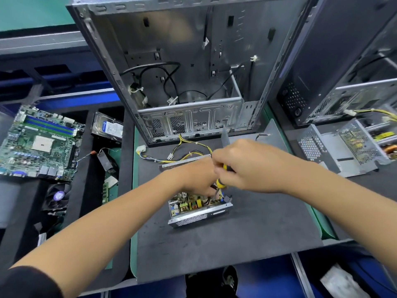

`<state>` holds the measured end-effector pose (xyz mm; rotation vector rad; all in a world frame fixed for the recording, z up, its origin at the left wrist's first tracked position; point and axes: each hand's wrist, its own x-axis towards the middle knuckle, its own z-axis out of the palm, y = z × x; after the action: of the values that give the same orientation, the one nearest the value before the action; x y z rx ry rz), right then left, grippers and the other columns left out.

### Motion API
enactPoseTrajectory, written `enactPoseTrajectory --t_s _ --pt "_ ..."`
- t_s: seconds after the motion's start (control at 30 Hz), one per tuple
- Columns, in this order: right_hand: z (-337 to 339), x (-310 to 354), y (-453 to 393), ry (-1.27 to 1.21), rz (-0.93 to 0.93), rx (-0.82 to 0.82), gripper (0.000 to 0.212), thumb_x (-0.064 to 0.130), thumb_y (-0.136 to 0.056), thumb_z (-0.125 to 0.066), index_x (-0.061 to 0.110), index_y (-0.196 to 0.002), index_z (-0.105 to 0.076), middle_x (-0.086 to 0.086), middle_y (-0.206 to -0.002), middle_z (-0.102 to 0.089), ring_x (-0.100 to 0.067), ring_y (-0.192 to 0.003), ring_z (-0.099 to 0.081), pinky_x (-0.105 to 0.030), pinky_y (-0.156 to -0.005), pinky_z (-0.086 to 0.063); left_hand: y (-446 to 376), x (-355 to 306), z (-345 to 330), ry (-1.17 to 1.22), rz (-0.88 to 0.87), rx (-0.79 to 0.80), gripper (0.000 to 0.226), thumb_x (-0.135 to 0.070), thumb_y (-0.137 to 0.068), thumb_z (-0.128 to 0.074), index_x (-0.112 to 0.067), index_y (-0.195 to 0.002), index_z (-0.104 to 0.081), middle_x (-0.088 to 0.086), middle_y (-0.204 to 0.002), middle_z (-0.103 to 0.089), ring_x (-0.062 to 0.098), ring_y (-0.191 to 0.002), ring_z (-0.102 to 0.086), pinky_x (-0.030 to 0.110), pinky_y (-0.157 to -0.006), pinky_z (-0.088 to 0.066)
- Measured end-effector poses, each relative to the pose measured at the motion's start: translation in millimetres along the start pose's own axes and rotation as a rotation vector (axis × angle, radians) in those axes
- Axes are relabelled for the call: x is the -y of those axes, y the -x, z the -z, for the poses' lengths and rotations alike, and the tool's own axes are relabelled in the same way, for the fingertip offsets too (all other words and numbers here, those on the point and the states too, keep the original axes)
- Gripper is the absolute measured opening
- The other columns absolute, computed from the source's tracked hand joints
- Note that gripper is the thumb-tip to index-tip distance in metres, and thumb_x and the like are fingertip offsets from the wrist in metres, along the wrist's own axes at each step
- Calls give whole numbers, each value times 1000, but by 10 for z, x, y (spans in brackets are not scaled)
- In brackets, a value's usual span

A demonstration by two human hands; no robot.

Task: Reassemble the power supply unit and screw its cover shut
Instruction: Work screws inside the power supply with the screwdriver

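Observation:
The power supply unit (199, 214) lies open on the grey mat, its circuit board with coils and capacitors showing. Yellow and black cables (189, 154) run from it toward the case behind. My right hand (249, 166) grips a yellow-handled screwdriver (222, 182) that points down into the unit's far right part. My left hand (197, 179) reaches into the unit right beside the screwdriver tip; its fingers are curled, and what they hold is hidden. A grey metal cover (341, 151) with perforated sides lies apart at the right.
An empty computer case (189, 82) stands open just behind the mat. A second case (343, 72) is at the right. On the left lie a motherboard (40, 145), a hard drive (109, 129) and a fan (57, 196). The grey mat (225, 250) extends toward me.

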<state>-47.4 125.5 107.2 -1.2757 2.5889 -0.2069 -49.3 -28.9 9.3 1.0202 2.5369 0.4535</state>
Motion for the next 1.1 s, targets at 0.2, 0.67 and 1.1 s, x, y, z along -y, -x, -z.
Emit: enactPoseTrajectory --t_s 0.2,0.67,1.1 --pt "-178 -33 -8 40 43 70 12 29 -93 -41 21 -84 -41 -2 -83 -59 -25 -70 -50 -37 -64 -44 -137 -37 -64 43 208 273 21 -20 -87 -63 -12 -74 -49 -11 -63 -40 10 -54 -31 -3 -54 -27" --pt "-353 -111 -95 36 81 73 16 29 -94 -40 17 -89 -50 -2 -81 -58 -24 -66 -47 -31 -55 -27 -208 18 -70 203 278 341 17 -10 -92 -46 -3 -79 -54 3 -72 -46 19 -71 -39 8 -58 -37" --pt "-459 -160 -131 60 74 66 22 31 -97 -39 20 -79 -33 2 -72 -42 -25 -63 -39 -32 -57 -26 -228 82 -134 123 254 270 16 -4 -81 -48 7 -84 -60 16 -78 -50 20 -69 -35 28 -59 -36"
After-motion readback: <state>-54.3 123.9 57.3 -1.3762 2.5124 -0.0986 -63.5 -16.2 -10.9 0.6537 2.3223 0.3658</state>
